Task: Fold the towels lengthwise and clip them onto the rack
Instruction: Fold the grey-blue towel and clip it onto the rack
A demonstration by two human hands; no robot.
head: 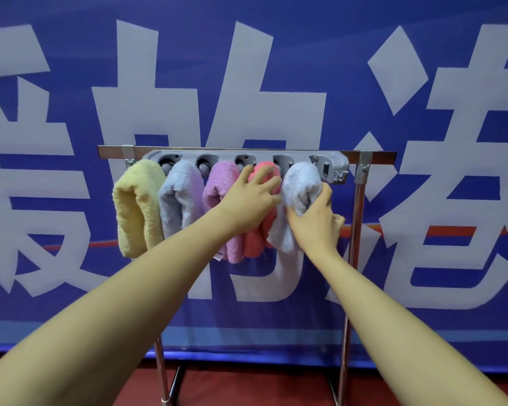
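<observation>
Chrome rail of the freestanding metal rack [373, 156] carries a grey plastic clip strip [247, 159], where yellow [138, 206], pale blue [179, 197], pink [220, 189] and coral [255, 235] terry towels hang folded. The white terry towel [298, 194] sits at the last clip: soft, light, floppy, probably best pinched at its bunched fold. Right hand [316, 221] grips its fold; left hand [254, 197], fingers spread, presses the coral towel.

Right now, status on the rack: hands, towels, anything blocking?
Left hand open, pressing the coral towel. Right hand grips the white towel at the last clip. Five towels on the clip rack. Nothing blocking.
</observation>
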